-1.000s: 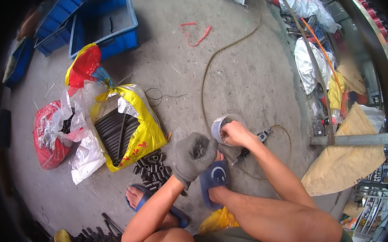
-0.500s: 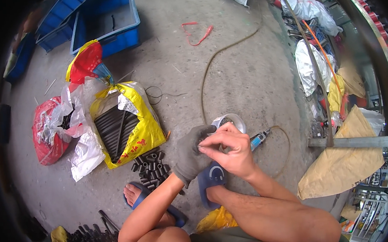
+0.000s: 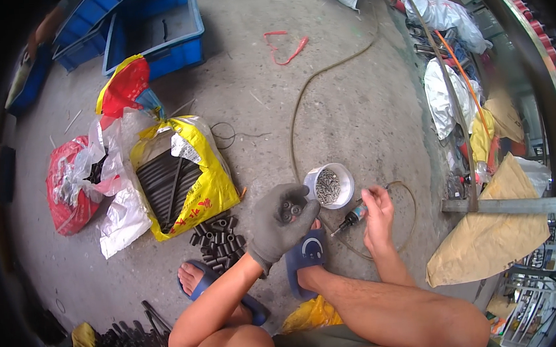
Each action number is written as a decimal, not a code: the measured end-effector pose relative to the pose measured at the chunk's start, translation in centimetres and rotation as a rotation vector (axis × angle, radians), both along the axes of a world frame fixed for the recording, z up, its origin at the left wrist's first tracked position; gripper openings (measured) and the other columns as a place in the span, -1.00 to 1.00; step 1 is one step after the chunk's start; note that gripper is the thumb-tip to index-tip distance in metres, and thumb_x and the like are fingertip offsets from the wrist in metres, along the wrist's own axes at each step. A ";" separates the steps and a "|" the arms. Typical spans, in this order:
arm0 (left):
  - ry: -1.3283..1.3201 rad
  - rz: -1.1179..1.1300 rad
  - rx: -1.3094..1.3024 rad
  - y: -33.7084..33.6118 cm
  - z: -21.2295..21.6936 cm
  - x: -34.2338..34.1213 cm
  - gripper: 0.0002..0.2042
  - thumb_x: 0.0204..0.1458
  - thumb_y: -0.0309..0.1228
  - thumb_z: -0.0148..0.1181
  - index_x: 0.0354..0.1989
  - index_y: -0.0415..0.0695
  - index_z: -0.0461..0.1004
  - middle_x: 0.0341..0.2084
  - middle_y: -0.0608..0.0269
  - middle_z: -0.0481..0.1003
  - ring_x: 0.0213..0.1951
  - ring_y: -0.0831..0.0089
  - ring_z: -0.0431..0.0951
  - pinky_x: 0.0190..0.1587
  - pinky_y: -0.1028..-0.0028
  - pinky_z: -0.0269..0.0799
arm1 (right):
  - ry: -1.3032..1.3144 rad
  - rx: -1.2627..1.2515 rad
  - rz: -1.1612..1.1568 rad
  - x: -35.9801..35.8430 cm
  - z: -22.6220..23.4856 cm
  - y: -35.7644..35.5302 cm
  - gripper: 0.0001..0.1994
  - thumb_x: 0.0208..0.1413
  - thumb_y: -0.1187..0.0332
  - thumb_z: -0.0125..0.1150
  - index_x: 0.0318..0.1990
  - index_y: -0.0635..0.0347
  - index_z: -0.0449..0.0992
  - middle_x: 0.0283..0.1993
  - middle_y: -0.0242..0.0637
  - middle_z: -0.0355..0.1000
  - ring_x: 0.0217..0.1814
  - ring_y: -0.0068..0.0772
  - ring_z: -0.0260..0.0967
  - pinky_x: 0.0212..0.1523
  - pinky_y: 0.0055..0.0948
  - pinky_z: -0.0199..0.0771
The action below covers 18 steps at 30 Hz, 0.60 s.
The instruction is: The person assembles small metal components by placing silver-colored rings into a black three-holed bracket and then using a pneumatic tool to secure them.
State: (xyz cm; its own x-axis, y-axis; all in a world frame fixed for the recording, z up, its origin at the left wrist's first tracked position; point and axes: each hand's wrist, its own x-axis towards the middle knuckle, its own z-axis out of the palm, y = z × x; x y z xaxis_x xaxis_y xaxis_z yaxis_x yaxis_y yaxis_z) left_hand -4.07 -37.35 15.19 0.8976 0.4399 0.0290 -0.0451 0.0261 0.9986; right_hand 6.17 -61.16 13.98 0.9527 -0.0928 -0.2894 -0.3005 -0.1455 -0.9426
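Lying in the gloved left hand [image 3: 274, 224], small black tubes [image 3: 286, 206] sit cupped within its curled fingers [image 3: 292, 190].

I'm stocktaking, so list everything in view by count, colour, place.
Tub: one, whitish, centre
Metal bits: many, silver, in tub
Handheld tool: one, black and blue, right of centre
Hose: one, brownish, upper middle
Yellow bag: one, yellow, left
Rods: many, black, in yellow bag
Short tubes: many, black, beside yellow bag
Red bag: one, red, far left
Bins: several, blue, upper left
Strip: one, red, upper middle
Sacks: several, white, upper right
Paper: one, tan, lower right
Bar: one, grey, across paper
Plastic: one, yellow, bottom middle
Slippers: two, blue, lower middle
Left hand: one, grey-gloved, middle, cupped around short tubes
Right hand: one, bare, near handheld tool
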 end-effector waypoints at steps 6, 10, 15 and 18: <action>-0.202 0.089 0.285 0.5 0.7 0.1 -0.81 -0.09 -0.60 0.44 -0.31 -0.23 0.56 -0.26 0.01 0.62 -0.04 0.02 0.64 0.13 0.14 0.46 | 0.501 -0.358 0.049 0.7 -9.7 -9.7 -0.18 0.09 -0.19 0.48 0.16 0.42 0.36 0.00 -0.03 0.50 -0.17 -0.21 0.56 -0.15 -0.22 0.71; -0.240 0.081 0.486 0.4 2.1 1.3 -0.85 -0.03 -0.58 0.41 -0.31 -0.24 0.55 -0.25 0.00 0.63 -0.02 0.02 0.64 0.17 0.13 0.45 | 0.367 -0.637 -0.012 2.0 -11.7 -7.7 -0.47 0.07 0.05 0.51 -0.05 0.32 0.47 -0.12 -0.11 0.55 -0.23 -0.30 0.57 -0.30 -0.26 0.69; -0.187 -0.015 0.091 -0.4 2.1 2.0 -0.86 0.09 -0.50 0.38 -0.36 -0.27 0.51 -0.33 0.05 0.63 -0.19 0.29 0.66 -0.06 0.36 0.55 | 0.651 0.378 -0.375 3.6 -10.8 -8.8 -0.66 -0.03 0.18 0.43 -0.14 0.14 0.57 -0.39 -0.31 0.44 -0.41 -0.38 0.37 -0.44 -0.44 0.42; -0.010 -0.040 0.130 0.7 1.8 1.3 -0.76 0.07 -0.46 0.44 -0.48 -0.27 0.46 -0.67 0.29 0.49 -0.62 0.57 0.34 -0.53 0.43 0.33 | 0.814 1.209 -0.224 4.2 -5.6 -6.2 -0.55 0.03 0.20 0.29 0.02 0.32 0.53 -0.41 -0.33 0.32 -0.35 -0.44 0.27 -0.43 -0.57 0.39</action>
State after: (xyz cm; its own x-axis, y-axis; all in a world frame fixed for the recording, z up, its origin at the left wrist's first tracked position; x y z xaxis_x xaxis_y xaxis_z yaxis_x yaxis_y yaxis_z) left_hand -2.80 -36.63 16.95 0.9136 0.3960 0.0920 -0.0562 -0.1013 0.9933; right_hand 10.36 -67.31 8.38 0.4918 0.4696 -0.7332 -0.7047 0.7093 -0.0185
